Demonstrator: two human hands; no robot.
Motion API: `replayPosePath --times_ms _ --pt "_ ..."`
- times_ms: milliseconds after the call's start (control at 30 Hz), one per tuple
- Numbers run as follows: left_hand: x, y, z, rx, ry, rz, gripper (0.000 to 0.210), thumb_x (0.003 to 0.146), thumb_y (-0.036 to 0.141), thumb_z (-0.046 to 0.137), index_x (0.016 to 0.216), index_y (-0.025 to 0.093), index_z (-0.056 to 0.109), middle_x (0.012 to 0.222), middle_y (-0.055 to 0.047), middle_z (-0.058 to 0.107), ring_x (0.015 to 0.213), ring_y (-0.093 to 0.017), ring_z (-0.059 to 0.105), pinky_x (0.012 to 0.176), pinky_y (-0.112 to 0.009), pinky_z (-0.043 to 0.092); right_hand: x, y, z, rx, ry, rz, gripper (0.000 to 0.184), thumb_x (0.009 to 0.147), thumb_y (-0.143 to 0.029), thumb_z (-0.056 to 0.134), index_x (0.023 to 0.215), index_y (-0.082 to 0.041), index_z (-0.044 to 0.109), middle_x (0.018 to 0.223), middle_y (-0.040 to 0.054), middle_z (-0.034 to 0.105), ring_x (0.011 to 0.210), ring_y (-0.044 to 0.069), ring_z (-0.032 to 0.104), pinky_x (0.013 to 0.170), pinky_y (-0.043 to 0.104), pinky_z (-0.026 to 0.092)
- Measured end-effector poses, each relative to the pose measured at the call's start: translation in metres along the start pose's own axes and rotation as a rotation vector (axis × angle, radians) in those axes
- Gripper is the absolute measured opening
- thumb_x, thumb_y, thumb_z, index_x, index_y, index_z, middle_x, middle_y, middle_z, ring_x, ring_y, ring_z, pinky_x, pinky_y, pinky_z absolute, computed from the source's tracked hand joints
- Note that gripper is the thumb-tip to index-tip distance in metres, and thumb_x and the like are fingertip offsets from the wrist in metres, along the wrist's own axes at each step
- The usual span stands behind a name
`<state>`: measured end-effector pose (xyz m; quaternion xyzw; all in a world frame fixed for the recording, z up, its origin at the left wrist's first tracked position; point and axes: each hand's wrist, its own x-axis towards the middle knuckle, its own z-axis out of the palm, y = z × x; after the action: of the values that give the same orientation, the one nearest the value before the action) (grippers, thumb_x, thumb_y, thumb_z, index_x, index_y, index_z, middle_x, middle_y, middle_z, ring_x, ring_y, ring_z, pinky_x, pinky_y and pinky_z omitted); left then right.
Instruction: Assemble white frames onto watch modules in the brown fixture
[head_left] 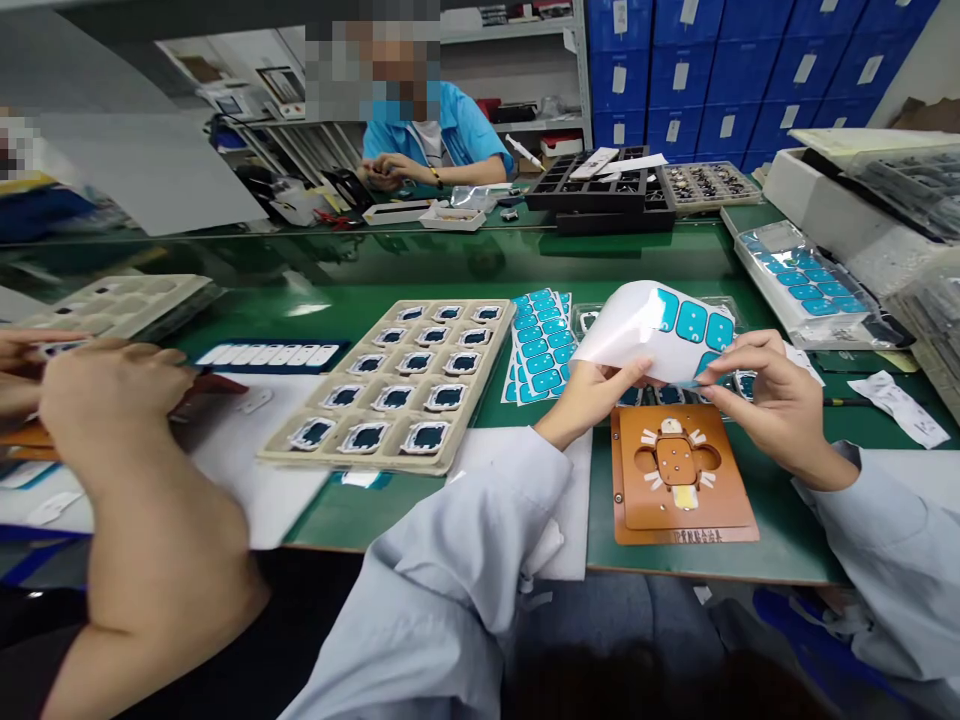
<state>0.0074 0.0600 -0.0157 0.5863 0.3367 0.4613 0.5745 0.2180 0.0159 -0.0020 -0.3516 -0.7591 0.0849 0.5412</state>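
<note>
A curled white sheet of blue stickers [691, 320] is raised above the table between my two hands. My left hand [600, 392] grips its lower left edge, thumb on top. At the sheet's right edge, the thumb and fingers of my right hand [772, 400] pinch a blue sticker corner; whether it is lifted from the backing I cannot tell. Below my hands lies an orange fixture plate [684, 475] with a central recess and white pads around it. More sticker sheets [541, 345] lie flat beyond my left hand.
Left of me stands a beige tray [390, 385] of dark-centred white parts. A co-worker's arm [142, 480] reaches in at far left. Another person in blue [450, 130] sits opposite. Boxed sticker sheets [810, 280] and black trays [600, 190] stand further back.
</note>
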Motion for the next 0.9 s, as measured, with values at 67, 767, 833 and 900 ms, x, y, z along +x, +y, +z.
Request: replayPosePath --times_ms 67,767,833,900 --pt "0.006 0.001 -0.005 0.005 -0.018 -0.034 0.054 0.08 0.052 0.073 0.113 0.012 0.059 0.076 -0.003 0.073 0.068 -0.014 0.072 0.071 -0.025 0.058 0.001 -0.007 -0.003 0.052 -0.037 -0.093 0.02 0.087 -0.013 0.071 0.097 -0.031 0.067 0.081 0.001 0.071 0.09 0.026 0.059 0.079 0.045 0.049" --pt "-0.017 0.013 -0.054 1.403 -0.178 0.027 0.038 0.084 0.053 0.066 0.071 0.02 0.078 0.117 -0.012 0.063 0.109 -0.031 0.051 0.083 -0.04 0.05 0.0 -0.03 -0.01 0.173 -0.683 -0.373 0.026 0.087 -0.006 0.052 0.105 -0.02 0.063 0.083 0.0038 0.071 0.074 0.018 0.062 0.072 0.038 0.048" --pt "-0.018 0.014 -0.054 1.39 -0.218 0.024 0.035 0.085 0.051 0.066 0.072 0.02 0.078 0.122 -0.011 0.06 0.112 -0.031 0.049 0.084 -0.039 0.05 0.0 -0.029 -0.01 0.192 -0.682 -0.351 0.026 0.088 -0.007 0.052 0.107 -0.021 0.063 0.083 0.0034 0.071 0.075 0.018 0.063 0.073 0.038 0.049" --pt "-0.019 0.017 -0.053 1.372 -0.247 0.006 0.031 0.084 0.048 0.068 0.073 0.02 0.077 0.125 -0.01 0.058 0.115 -0.031 0.047 0.084 -0.038 0.05 -0.001 -0.029 -0.01 0.201 -0.674 -0.346 0.025 0.089 -0.007 0.053 0.107 -0.021 0.064 0.083 0.0035 0.072 0.076 0.018 0.064 0.072 0.038 0.05"
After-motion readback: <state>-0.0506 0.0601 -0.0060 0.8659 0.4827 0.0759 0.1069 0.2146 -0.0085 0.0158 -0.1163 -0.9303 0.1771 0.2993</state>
